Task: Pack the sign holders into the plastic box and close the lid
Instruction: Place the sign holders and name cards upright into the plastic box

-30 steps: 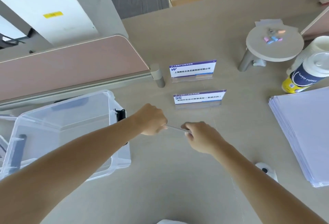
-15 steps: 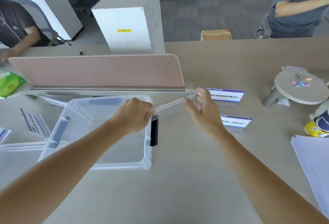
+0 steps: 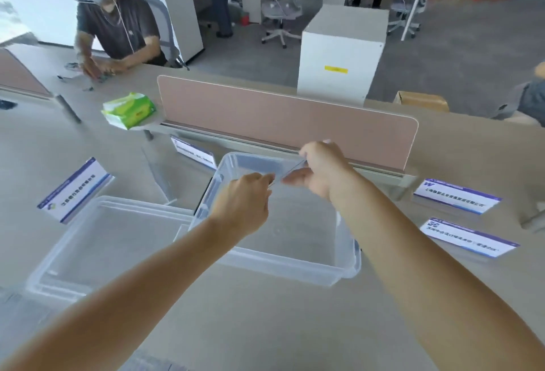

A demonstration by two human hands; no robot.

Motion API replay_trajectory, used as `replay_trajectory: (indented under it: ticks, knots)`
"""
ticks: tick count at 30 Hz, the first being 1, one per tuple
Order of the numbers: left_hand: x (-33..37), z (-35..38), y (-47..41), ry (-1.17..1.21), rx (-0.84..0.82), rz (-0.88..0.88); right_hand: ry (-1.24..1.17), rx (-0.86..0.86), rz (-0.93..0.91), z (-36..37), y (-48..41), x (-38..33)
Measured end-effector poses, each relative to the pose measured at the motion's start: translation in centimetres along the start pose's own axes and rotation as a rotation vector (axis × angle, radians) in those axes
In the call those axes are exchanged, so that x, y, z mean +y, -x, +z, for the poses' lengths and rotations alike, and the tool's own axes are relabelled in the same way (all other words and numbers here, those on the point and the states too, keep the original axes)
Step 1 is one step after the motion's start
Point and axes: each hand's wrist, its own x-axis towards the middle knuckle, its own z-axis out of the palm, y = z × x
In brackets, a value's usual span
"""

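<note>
I have the clear sign holder (image 3: 287,171) pinched at both ends, left hand (image 3: 244,208) and right hand (image 3: 320,170), above the open plastic box (image 3: 342,264). Its long axis runs from 8 to 2 o'clock, so I judge it goes straight down.

You hold a clear sign holder (image 3: 287,171) tilted over the open plastic box (image 3: 339,264) mid-frame; its lid (image 3: 73,252) lies lower left.
</note>
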Motion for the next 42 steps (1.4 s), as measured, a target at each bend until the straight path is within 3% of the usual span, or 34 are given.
replay_trajectory:
  ticks: [6,14,19,27,42]
  knots:
    - [-5.0,1.4,2.0,0.321,-0.169,-0.033,0.137,-0.006,-0.037,6.7,-0.5,1.4]
    - [-7.9,4.0,1.7,0.407,-0.327,-0.060,0.261,0.020,0.058,8.3,-5.2,3.5]
    - [-13.7,6.3,-0.8,0.327,-0.071,-0.237,0.305,0.012,0.128,8.0,-9.7,5.0]
    - [-16.9,11.7,-4.0,0.517,-0.259,-0.640,0.434,-0.063,0.300,9.0,-18.0,10.5]
    - [-17.1,13.1,-3.9,0.579,-0.127,-0.677,0.325,-0.227,0.521,11.6,-22.2,15.1]
